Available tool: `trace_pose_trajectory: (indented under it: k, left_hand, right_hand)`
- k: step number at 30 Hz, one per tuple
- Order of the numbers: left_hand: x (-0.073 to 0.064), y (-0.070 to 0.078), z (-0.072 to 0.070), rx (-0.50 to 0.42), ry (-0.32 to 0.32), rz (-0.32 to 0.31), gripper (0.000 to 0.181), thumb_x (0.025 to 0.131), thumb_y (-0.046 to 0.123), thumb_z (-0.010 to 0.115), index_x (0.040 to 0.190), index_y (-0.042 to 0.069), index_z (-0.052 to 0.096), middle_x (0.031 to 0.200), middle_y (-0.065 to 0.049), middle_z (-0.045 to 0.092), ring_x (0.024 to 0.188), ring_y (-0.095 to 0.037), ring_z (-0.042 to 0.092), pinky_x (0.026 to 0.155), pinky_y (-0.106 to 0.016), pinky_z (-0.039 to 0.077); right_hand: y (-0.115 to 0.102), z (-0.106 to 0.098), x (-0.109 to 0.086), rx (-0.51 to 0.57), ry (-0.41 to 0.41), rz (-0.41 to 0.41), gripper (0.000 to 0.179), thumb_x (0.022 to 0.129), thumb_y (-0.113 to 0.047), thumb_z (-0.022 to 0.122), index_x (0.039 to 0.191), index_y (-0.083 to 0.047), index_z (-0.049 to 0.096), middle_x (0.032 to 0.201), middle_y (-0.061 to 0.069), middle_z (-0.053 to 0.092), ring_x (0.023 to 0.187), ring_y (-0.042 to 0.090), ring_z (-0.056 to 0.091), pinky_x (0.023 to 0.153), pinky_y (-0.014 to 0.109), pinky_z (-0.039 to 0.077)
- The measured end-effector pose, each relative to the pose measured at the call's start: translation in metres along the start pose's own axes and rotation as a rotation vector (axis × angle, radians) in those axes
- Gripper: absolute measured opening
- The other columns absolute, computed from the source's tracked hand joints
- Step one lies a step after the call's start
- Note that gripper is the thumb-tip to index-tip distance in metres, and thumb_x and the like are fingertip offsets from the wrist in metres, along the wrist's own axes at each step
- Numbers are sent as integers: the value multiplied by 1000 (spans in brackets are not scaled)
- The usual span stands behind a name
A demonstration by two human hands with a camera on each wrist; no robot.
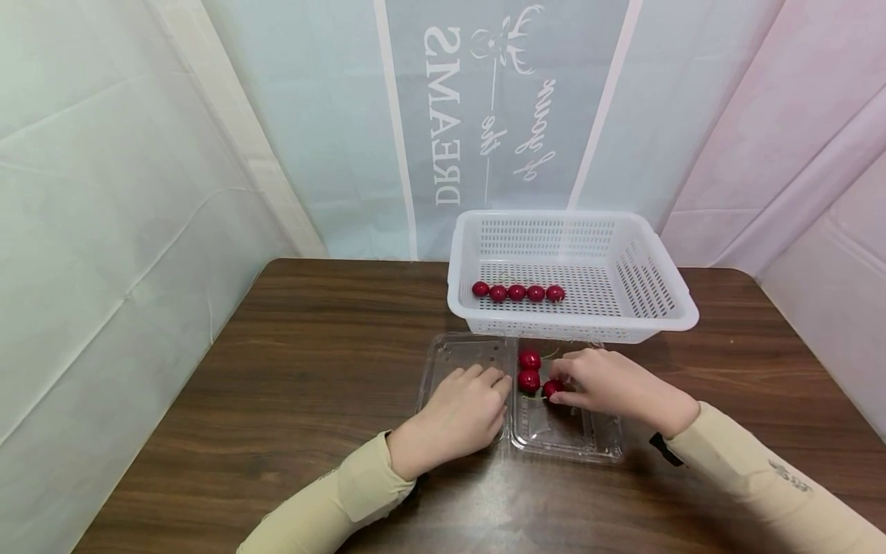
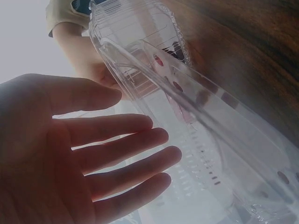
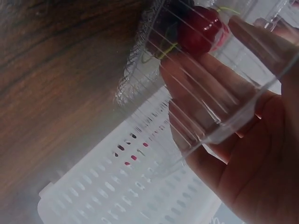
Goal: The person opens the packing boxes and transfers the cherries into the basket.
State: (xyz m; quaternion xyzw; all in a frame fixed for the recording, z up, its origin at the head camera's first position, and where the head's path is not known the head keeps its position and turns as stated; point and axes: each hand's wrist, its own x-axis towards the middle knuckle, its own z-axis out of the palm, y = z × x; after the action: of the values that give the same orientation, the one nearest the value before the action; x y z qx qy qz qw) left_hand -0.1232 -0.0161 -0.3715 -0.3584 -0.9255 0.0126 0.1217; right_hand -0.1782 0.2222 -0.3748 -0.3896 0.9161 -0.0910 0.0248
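Observation:
A clear plastic clamshell box (image 1: 561, 445) lies opened on the table, its lid (image 1: 448, 355) folded out to the left. Inside the box, two red cherries (image 1: 529, 380) sit one behind the other along the hinge side. My right hand (image 1: 609, 385) reaches into it and pinches another cherry (image 3: 200, 31) between thumb and fingers, close to those two. A green stem shows beside it in the right wrist view. Over the lid, my left hand (image 1: 460, 412) lies near the hinge; the left wrist view shows its fingers (image 2: 126, 154) extended, holding nothing.
Behind the box stands a white perforated basket (image 1: 574, 329), with a row of several cherries (image 1: 517, 292) on its floor near the front left. The dark wooden table (image 1: 311, 362) ends at a curtain (image 1: 346, 154) printed with letters.

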Motion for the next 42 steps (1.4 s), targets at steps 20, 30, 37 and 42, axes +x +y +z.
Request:
trace_pose_trajectory:
  k: [20,30,37,42]
  left_hand:
    - [0,1,1,6,-25,-7,28,89,26,56,111,12,65,107,1,66,90,-15,61,68,-28,48]
    - [0,1,2,14,-4,-4,27,88,25,57,110,12,66,105,2,66,88,-15,61,66,-28,48]
    - [0,2,1,19,-5,-3,27,88,26,58,110,12,65,105,2,66,88,-15,61,66,-28,47]
    - [0,2,1,21,-7,-1,27,87,26,58,110,12,65,104,2,66,87,-15,61,65,-28,47]
  right_hand:
    - [2,15,4,-29,63,-83,26,77,-32,76,92,-13,67,79,-5,56,59,0,41,53,20,39]
    - [4,18,4,4,96,-122,28,72,-22,81,93,-10,66,83,0,59,65,2,49,56,20,45]
    - [3,18,4,3,113,-133,30,69,-21,83,91,-11,66,82,-1,60,65,2,48,55,20,44]
    - [3,18,5,30,83,-112,30,69,-21,83,93,-12,67,84,-1,63,67,2,51,57,20,46]
